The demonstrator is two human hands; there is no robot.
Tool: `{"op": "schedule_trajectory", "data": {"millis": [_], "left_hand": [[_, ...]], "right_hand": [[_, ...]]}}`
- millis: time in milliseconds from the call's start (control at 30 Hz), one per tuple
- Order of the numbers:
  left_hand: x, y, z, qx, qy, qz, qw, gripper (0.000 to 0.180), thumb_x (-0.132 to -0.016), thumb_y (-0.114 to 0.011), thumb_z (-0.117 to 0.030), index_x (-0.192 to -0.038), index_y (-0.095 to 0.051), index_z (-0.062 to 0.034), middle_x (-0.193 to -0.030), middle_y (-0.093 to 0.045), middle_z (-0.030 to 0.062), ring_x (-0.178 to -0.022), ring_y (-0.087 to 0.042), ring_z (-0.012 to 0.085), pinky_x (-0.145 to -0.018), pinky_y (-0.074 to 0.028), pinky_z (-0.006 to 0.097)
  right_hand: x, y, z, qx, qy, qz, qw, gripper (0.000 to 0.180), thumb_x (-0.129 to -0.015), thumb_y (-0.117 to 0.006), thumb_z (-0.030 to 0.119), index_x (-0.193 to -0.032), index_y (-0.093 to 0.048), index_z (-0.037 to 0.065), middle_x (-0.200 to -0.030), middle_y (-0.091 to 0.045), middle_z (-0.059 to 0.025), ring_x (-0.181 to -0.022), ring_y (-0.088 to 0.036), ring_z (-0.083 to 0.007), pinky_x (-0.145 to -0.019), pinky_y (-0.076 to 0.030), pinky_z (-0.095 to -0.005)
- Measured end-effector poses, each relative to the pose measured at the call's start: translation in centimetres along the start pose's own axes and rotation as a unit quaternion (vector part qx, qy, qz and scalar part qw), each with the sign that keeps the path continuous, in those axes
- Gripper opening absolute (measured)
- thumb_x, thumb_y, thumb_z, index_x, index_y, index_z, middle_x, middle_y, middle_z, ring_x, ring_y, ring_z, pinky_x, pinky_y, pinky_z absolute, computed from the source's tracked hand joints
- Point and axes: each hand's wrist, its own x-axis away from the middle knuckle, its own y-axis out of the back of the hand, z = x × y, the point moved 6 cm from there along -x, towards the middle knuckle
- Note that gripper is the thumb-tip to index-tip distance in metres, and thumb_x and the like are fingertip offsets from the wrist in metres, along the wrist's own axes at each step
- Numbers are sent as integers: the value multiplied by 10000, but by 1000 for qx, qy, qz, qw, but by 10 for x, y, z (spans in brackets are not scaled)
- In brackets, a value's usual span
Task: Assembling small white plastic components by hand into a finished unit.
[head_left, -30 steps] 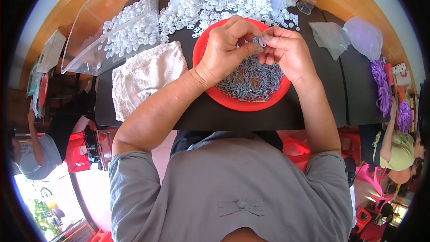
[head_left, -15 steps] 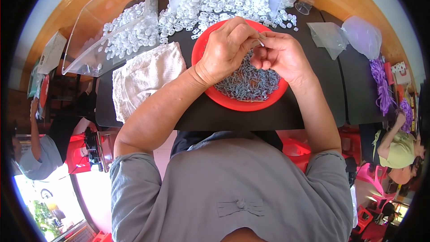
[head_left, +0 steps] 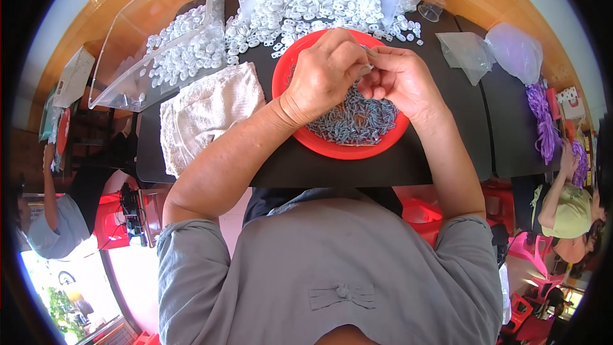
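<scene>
Both hands meet over a red basin (head_left: 387,142) that holds many small grey-blue screws (head_left: 357,115). My left hand (head_left: 324,73) is closed, its fingertips pinched together and pointing toward the right hand; what they grip is hidden behind the fingers. My right hand (head_left: 403,80) pinches with thumb and forefinger, the other fingers curled. A bit of a small white plastic piece (head_left: 366,70) shows between the two sets of fingertips. Beyond the basin lies a heap of white oval plastic pieces with holes (head_left: 313,0).
A clear plastic box (head_left: 115,97) lies tipped at the left, with more white pieces spilling by it. A cream cloth (head_left: 207,112) rests left of the basin. Plastic bags (head_left: 466,54) and purple cord (head_left: 544,124) are at right. Other people (head_left: 565,211) sit on both sides.
My left fingertips have shifted down slightly against the right hand's. The white piece between them is lower and more covered now.
</scene>
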Motion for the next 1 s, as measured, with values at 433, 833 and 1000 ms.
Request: {"op": "schedule_trajectory", "data": {"millis": [433,833,1000], "left_hand": [[0,-3,-4,-71,13,14,997,284,-700,-727,10,-937,-582,-47,-844,-572,97,-781,-598,290,-646,-506,372],[6,-4,13,-14,152,2,988,120,-809,-691,-53,-871,-595,-16,-743,-580,68,-682,-590,200,-595,-490,332],[24,-8,45,327,473,-33,817,141,-908,-629,-130,-860,-604,0,-713,-593,30,-584,-538,112,-481,-419,245]], "right_hand": [[-2,4,1,36,20,-19,999,176,-907,-603,125,-910,-633,-48,-706,-628,-126,-533,-607,-211,-430,-436,-247],[0,-1,-1,34,2,-23,999,197,-926,-587,146,-915,-633,-45,-714,-630,-110,-551,-612,-198,-451,-441,-244],[5,0,12,125,53,-45,990,195,-909,-581,101,-1012,-644,-52,-785,-625,-69,-673,-610,-148,-571,-440,-236]]}}
